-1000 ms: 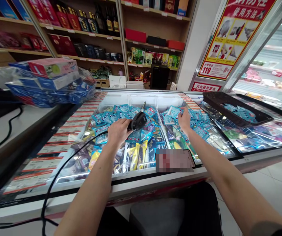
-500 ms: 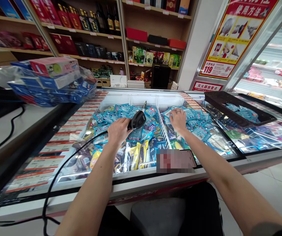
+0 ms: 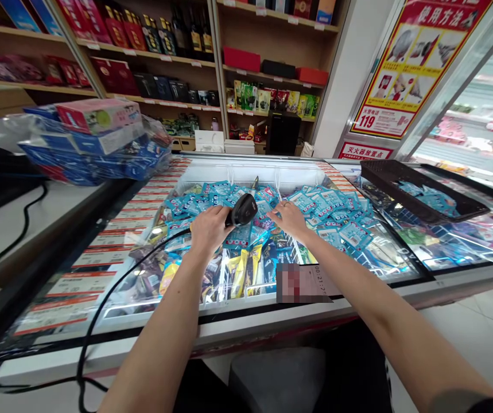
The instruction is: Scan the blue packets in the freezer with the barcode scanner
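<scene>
My left hand point(image 3: 210, 230) is wrapped round the handle of a black corded barcode scanner point(image 3: 243, 210), whose head points away over the left heap of blue packets point(image 3: 218, 189). My right hand point(image 3: 292, 221) reaches to the white wire divider, its fingers apart and pointing left at packets near the scanner; I see nothing held in it. Beyond that divider, to the right, lies another heap of blue packets point(image 3: 330, 206). Both heaps rest above the glass-sided freezer's goods, including yellow wrappers point(image 3: 240, 274). A phone point(image 3: 310, 283), partly blurred out, lies at the front edge beneath my right forearm.
A dark tray point(image 3: 384, 178) with several blue packets sits on the freezer's right. Plastic-wrapped boxes point(image 3: 100, 135) stand at the left. The scanner's black cable point(image 3: 115, 287) hangs over the front left rim. Stocked shelves point(image 3: 164, 57) line the back.
My right hand has moved left, from the right heap of packets to the wire divider beside the scanner. My left hand keeps the scanner in nearly the same place.
</scene>
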### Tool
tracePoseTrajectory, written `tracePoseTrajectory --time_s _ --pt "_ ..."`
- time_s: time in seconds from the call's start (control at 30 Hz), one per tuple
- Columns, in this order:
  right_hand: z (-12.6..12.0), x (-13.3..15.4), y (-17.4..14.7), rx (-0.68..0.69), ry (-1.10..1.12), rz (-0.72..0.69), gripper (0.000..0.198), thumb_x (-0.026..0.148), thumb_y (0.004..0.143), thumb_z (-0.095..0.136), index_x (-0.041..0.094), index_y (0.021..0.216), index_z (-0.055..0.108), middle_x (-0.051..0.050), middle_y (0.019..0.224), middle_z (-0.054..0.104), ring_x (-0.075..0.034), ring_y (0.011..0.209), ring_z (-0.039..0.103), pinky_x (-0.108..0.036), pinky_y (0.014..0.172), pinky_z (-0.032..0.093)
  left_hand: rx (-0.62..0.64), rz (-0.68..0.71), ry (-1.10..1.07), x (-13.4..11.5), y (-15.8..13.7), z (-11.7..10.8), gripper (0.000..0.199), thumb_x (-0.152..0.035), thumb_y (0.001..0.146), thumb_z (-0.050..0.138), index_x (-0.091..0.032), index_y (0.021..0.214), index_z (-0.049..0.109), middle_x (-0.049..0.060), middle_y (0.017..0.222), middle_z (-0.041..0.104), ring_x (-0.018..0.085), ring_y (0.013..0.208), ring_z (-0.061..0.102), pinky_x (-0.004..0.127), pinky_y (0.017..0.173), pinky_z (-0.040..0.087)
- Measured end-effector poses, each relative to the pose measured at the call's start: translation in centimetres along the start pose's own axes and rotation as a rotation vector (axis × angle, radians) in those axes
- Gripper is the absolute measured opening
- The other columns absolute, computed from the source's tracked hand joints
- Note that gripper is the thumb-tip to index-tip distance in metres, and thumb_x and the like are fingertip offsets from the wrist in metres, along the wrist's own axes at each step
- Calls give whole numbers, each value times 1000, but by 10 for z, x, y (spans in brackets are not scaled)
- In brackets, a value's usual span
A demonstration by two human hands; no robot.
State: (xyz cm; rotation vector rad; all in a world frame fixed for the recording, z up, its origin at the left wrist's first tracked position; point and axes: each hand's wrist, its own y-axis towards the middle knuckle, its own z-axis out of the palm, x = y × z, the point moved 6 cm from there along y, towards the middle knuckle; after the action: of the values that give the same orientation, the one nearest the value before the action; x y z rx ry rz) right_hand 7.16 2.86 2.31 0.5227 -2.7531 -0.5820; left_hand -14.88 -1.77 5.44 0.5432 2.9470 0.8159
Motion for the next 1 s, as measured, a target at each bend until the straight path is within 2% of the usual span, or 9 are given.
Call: tracePoseTrajectory --time_s 0.1,0.23,0.37,0.47,0.6,0.7,0.8,1.0 --pt "-6 -5 -3 -26 -30 125 56 65 87 37 17 94 66 -11 96 64 -25 99 56 -37 92 42 6 2 2 -2 0 -1 30 -38 81 57 -20 105 59 9 94 64 27 92 59 34 70 43" --pt "-2 -9 -1 -1 -49 207 66 74 74 51 15 104 61 -15 110 59 -31 114 48 -40 93 41 22 9 0 -4 -1 0 30 -36 80 57 -20 106 59 10 96 65 27 95 59 35 73 44" --pt "9 -22 3 26 104 237 56 63 67 66 18 100 60 -13 108 59 -30 114 48 -42 95 39 19 34 -7 -5 0 0 30 -35 80 57 -20 105 59 10 96 65 27 95 59 35 73 44" --pt "12 -39 2 -15 301 283 57 53 63 73 21 106 55 -8 106 59 -27 106 52 -41 92 40 11 49 -22 -6 0 0 30 -35 80 56 -20 106 59 10 97 65 27 95 59 35 72 44" --pt "8 -54 -6 -104 555 268 56 38 70 67 23 119 45 -4 112 57 -19 88 55 -34 81 43 9 70 -42 -7 0 2 31 -37 81 55 -20 107 59 10 96 65 27 96 59 35 74 44" --pt "8 -59 -10 -87 661 264 48 33 76 58 22 121 45 -1 94 58 -14 70 51 -29 70 43 0 94 -40 -10 0 3 32 -36 81 55 -20 108 58 10 97 65 27 97 59 35 74 44" --pt "9 -60 -10 -99 687 269 43 31 78 55 21 119 46 4 75 51 -13 64 47 -27 66 40 1 115 -35 -12 0 3 32 -36 81 56 -20 108 58 9 97 65 27 97 59 35 74 44" --pt "11 -61 -8 -147 621 320 40 29 77 55 20 116 47 4 73 49 -14 66 50 -30 68 41 19 129 -22 -13 1 4 32 -36 80 57 -20 108 57 9 96 65 27 96 59 35 73 44"
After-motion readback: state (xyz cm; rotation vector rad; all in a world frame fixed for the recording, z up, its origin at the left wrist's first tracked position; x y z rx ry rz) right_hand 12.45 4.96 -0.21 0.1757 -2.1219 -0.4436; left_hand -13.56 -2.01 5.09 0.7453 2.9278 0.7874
